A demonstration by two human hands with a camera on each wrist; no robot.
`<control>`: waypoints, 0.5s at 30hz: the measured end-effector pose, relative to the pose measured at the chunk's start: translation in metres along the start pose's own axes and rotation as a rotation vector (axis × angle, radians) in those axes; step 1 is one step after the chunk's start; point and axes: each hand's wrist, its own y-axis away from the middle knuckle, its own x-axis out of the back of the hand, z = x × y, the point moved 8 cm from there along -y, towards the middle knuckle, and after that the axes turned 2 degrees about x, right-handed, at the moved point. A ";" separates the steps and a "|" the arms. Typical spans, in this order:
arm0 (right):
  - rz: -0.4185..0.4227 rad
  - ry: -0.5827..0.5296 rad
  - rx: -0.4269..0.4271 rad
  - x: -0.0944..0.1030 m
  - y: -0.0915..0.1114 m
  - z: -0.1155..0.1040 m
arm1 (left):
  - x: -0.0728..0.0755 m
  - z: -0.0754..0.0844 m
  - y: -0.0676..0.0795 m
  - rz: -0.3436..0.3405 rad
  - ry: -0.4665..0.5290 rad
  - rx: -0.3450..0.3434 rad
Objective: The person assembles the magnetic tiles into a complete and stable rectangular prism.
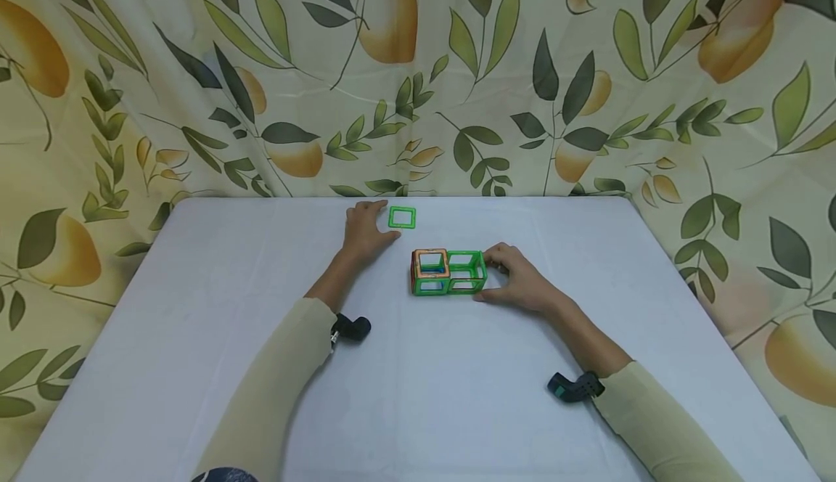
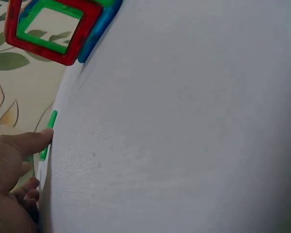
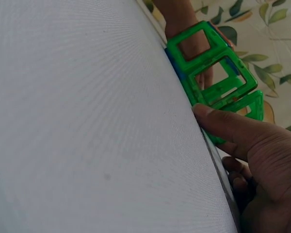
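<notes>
A box-like structure of magnetic tiles [image 1: 448,286] stands on the table, mostly green with an orange tile on top at its left half. The left wrist view shows its red end tile [image 2: 70,57] and a blue one below. My right hand [image 1: 522,282] holds the structure's right end, thumb at the near side and fingers at the far side. In the right wrist view the thumb [image 3: 228,127] lies at the lower green edge. Left of a loose green square tile [image 1: 402,227], my left hand [image 1: 366,231] has its thumb and fingers spread; contact with the tile is unclear.
A white cloth covers the table [image 1: 418,387]. Behind it hangs a curtain [image 1: 418,148] printed with fruit and leaves. The loose tile lies near the table's far edge, behind and left of the structure. Each wrist wears a small black camera [image 1: 353,328].
</notes>
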 end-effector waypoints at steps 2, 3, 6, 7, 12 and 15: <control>0.001 -0.001 -0.001 0.001 0.000 0.000 | 0.000 0.000 -0.002 -0.008 -0.015 -0.004; 0.001 -0.003 -0.002 0.001 0.000 0.000 | 0.000 0.000 -0.003 -0.012 -0.026 -0.008; 0.000 -0.002 -0.006 0.001 0.000 -0.001 | 0.000 0.000 -0.006 -0.017 -0.072 -0.027; -0.001 -0.003 -0.006 0.001 0.000 -0.001 | 0.000 0.000 -0.007 -0.017 -0.087 -0.032; -0.008 -0.009 -0.006 0.000 0.001 -0.001 | 0.001 0.001 -0.009 -0.043 -0.149 -0.036; -0.009 -0.005 -0.009 0.000 0.001 -0.001 | 0.001 0.003 -0.009 -0.069 -0.183 -0.036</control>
